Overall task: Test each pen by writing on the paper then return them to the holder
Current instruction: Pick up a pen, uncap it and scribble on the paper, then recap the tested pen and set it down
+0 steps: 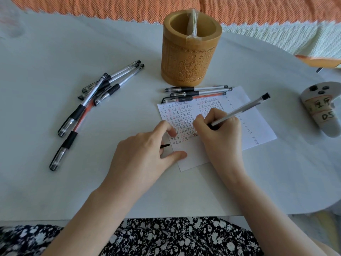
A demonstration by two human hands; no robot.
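Writing, slim clear pen [239, 110], cap [165, 145] palmed

**Plastic, bamboo, paper and cloth**

The holder [190, 52] at 12 o'clock looks like carved bamboo with a satin finish, and crinkled clear film [192, 24] sits inside it. The loose pens [103, 89] at 10 o'clock and the held pen [243, 108] have glossy clear plastic barrels and black rubbery grips. The pen cap [165, 145] is black plastic. The paper [258, 126] is matt white. The table [55, 191] is smooth with a faint sheen. The orange cloth [110, 8] is coarsely woven.
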